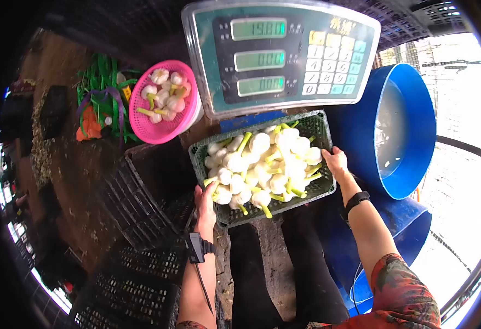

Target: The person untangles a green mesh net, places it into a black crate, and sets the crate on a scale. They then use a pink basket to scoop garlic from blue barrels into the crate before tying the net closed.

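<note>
A green plastic basket (318,123) heaped with white garlic bulbs (262,162) on green stalks rests on a weighing scale. My left hand (205,204) grips the basket's near left rim. On the opposite rim, my right hand (336,162) holds the right side. The scale's display head (280,55) stands just behind the basket, its green readouts lit. Both wrists wear black bands.
A pink basket (161,129) with several garlic bulbs sits at the back left, next to green and orange straps (101,104). Black crates (142,203) lie to the left. A blue tub (402,131) stands at the right. My dark-trousered legs are below the basket.
</note>
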`<state>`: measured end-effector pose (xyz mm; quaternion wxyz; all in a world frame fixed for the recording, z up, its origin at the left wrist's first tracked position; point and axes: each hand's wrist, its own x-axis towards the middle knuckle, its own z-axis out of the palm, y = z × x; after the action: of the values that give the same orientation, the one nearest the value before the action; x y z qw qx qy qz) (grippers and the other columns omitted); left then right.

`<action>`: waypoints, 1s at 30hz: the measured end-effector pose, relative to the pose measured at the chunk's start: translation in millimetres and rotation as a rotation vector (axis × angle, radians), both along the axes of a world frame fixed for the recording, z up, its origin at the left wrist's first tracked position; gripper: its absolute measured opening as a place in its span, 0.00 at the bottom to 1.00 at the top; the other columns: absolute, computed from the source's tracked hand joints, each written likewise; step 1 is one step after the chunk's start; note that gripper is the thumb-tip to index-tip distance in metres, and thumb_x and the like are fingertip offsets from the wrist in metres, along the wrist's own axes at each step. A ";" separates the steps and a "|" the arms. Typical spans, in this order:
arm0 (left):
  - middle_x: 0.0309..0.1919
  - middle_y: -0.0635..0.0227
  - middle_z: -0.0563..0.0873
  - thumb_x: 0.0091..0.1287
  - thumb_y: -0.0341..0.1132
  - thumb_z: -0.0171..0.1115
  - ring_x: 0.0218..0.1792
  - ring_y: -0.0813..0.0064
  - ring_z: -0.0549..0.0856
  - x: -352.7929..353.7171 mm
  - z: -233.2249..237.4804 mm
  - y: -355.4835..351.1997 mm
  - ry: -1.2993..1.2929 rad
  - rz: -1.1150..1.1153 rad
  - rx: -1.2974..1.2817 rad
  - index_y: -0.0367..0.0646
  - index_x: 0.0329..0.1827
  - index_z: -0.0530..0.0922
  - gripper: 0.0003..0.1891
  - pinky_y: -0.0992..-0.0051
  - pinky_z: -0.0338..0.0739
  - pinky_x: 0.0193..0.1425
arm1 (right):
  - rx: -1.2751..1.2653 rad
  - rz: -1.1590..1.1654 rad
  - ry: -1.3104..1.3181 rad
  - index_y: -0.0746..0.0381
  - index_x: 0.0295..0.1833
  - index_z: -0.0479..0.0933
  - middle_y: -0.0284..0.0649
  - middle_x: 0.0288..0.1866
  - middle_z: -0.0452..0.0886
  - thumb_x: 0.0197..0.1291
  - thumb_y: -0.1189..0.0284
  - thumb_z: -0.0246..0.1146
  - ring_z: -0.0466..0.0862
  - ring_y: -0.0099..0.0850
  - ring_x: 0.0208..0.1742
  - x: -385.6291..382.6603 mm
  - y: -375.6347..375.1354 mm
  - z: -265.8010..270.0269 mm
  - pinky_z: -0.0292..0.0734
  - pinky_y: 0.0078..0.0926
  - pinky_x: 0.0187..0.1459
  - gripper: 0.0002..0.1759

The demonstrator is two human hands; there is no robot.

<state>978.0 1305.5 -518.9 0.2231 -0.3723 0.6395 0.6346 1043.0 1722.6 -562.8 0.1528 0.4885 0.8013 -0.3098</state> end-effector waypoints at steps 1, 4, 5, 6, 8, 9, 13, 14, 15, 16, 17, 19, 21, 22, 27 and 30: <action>0.49 0.62 0.80 0.59 0.36 0.66 0.49 0.72 0.79 -4.1 7.7 5.9 -0.029 0.029 -0.013 0.35 0.54 0.72 0.23 0.72 0.71 0.56 | 0.038 0.116 -0.020 0.68 0.51 0.78 0.46 0.43 0.84 0.53 0.63 0.68 0.83 0.32 0.43 -7.2 -3.7 9.0 0.76 0.27 0.48 0.24; 0.55 0.57 0.76 0.55 0.38 0.68 0.53 0.69 0.77 -8.7 3.0 6.2 -0.096 0.048 -0.062 0.31 0.59 0.68 0.31 0.70 0.70 0.57 | -0.344 -0.135 0.253 0.68 0.43 0.79 0.43 0.37 0.85 0.51 0.69 0.67 0.83 0.30 0.36 0.1 3.4 -3.0 0.75 0.25 0.43 0.16; 0.55 0.57 0.76 0.55 0.38 0.68 0.53 0.69 0.77 -9.8 7.0 10.5 -0.089 0.055 -0.072 0.31 0.59 0.68 0.31 0.70 0.70 0.57 | -0.169 0.001 0.099 0.65 0.41 0.80 0.41 0.35 0.85 0.48 0.73 0.63 0.83 0.30 0.35 -7.1 -0.5 12.8 0.75 0.26 0.43 0.13; 0.48 0.60 0.78 0.55 0.36 0.68 0.46 0.70 0.78 -10.9 13.0 16.7 -0.085 0.094 -0.105 0.32 0.52 0.71 0.25 0.70 0.72 0.52 | -0.123 0.027 0.088 0.64 0.41 0.81 0.40 0.34 0.85 0.46 0.74 0.61 0.83 0.30 0.35 -0.4 4.7 3.6 0.75 0.27 0.43 0.14; 0.29 0.69 0.79 0.52 0.33 0.65 0.31 0.74 0.78 -13.0 -3.1 0.7 -0.042 0.082 -0.072 0.39 0.31 0.75 0.09 0.72 0.73 0.39 | -0.068 0.097 0.025 0.61 0.41 0.82 0.39 0.32 0.85 0.43 0.75 0.58 0.83 0.31 0.35 -0.4 5.8 22.0 0.75 0.29 0.43 0.16; 0.28 0.70 0.80 0.53 0.34 0.65 0.31 0.76 0.78 -13.1 0.2 -2.7 -0.040 0.094 0.009 0.40 0.31 0.76 0.09 0.73 0.73 0.39 | -0.059 0.137 -0.035 0.61 0.41 0.82 0.40 0.31 0.84 0.42 0.75 0.57 0.83 0.32 0.35 -2.6 -2.5 52.6 0.75 0.30 0.43 0.17; 0.32 0.68 0.82 0.55 0.37 0.64 0.33 0.76 0.79 -12.2 68.1 -3.8 -0.070 0.057 0.145 0.40 0.34 0.79 0.10 0.74 0.72 0.41 | -0.241 -0.048 0.134 0.65 0.42 0.82 0.33 0.31 0.82 0.44 0.77 0.58 0.77 0.23 0.32 47.2 10.0 124.5 0.73 0.25 0.36 0.17; 0.34 0.68 0.83 0.58 0.37 0.63 0.36 0.76 0.80 -10.3 95.0 -2.3 -0.081 0.024 0.184 0.41 0.36 0.80 0.10 0.74 0.73 0.45 | -0.278 -0.062 0.153 0.66 0.42 0.82 0.32 0.31 0.82 0.44 0.78 0.58 0.76 0.21 0.32 49.5 5.0 172.3 0.72 0.24 0.35 0.16; 0.37 0.68 0.84 0.60 0.37 0.62 0.40 0.76 0.81 -9.4 122.2 -1.3 -0.089 -0.012 0.229 0.41 0.39 0.80 0.10 0.73 0.75 0.50 | -0.198 -0.064 0.117 0.68 0.42 0.81 0.33 0.31 0.81 0.45 0.78 0.58 0.75 0.20 0.31 61.6 9.7 205.5 0.70 0.23 0.35 0.16; 0.37 0.68 0.84 0.61 0.39 0.62 0.41 0.77 0.81 -8.3 148.7 -0.5 -0.088 -0.062 0.216 0.41 0.39 0.80 0.11 0.74 0.74 0.50 | -0.147 -0.016 0.113 0.69 0.40 0.80 0.32 0.29 0.80 0.45 0.77 0.58 0.73 0.20 0.31 61.3 2.7 253.8 0.69 0.21 0.34 0.14; 0.37 0.68 0.84 0.63 0.41 0.62 0.41 0.77 0.81 -8.6 176.7 0.1 -0.083 -0.114 0.206 0.41 0.40 0.80 0.12 0.75 0.74 0.49 | -0.071 0.017 0.103 0.70 0.37 0.79 0.30 0.27 0.77 0.45 0.77 0.57 0.69 0.18 0.29 65.6 -0.7 294.7 0.65 0.21 0.31 0.12; 0.37 0.70 0.82 0.64 0.44 0.62 0.41 0.80 0.79 -12.8 242.2 1.1 -0.116 -0.082 0.217 0.40 0.40 0.80 0.14 0.77 0.72 0.49 | -0.066 -0.085 0.156 0.68 0.35 0.78 0.26 0.24 0.72 0.46 0.77 0.57 0.64 0.16 0.27 75.9 -9.8 370.1 0.61 0.20 0.28 0.10; 0.39 0.66 0.79 0.63 0.56 0.60 0.42 0.78 0.75 -5.3 283.3 -13.5 -0.050 -0.153 0.181 0.35 0.44 0.76 0.27 0.74 0.70 0.47 | 0.410 0.050 0.201 0.67 0.37 0.77 0.32 0.32 0.70 0.49 0.75 0.60 0.68 0.21 0.33 106.2 -9.6 412.9 0.64 0.22 0.36 0.09; 0.38 0.66 0.79 0.63 0.56 0.60 0.41 0.78 0.75 -3.0 305.6 -22.5 -0.031 -0.122 0.182 0.36 0.42 0.76 0.26 0.74 0.70 0.46 | 0.310 0.014 0.184 0.66 0.39 0.77 0.34 0.38 0.69 0.49 0.75 0.60 0.70 0.23 0.37 106.6 -14.7 440.6 0.67 0.22 0.39 0.11; 0.34 0.63 0.76 0.63 0.56 0.59 0.37 0.75 0.73 3.6 388.6 -94.1 0.117 0.011 0.026 0.36 0.31 0.77 0.25 0.70 0.68 0.42 | 0.051 0.019 0.423 0.66 0.36 0.76 0.29 0.29 0.70 0.50 0.81 0.60 0.69 0.20 0.32 66.5 -75.7 504.0 0.64 0.19 0.33 0.06; 0.35 0.68 0.79 0.67 0.50 0.58 0.38 0.79 0.75 -4.7 426.4 -149.4 0.220 0.245 -0.035 0.38 0.38 0.79 0.20 0.74 0.70 0.43 | -0.120 0.237 0.392 0.69 0.35 0.78 0.37 0.24 0.78 0.47 0.75 0.62 0.73 0.22 0.27 4.3 -147.6 517.3 0.70 0.25 0.30 0.10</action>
<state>973.3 1156.1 -92.6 0.0660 -0.3797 0.6207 0.6828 1047.3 1575.0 -45.5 0.0584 0.3115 0.8476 -0.4256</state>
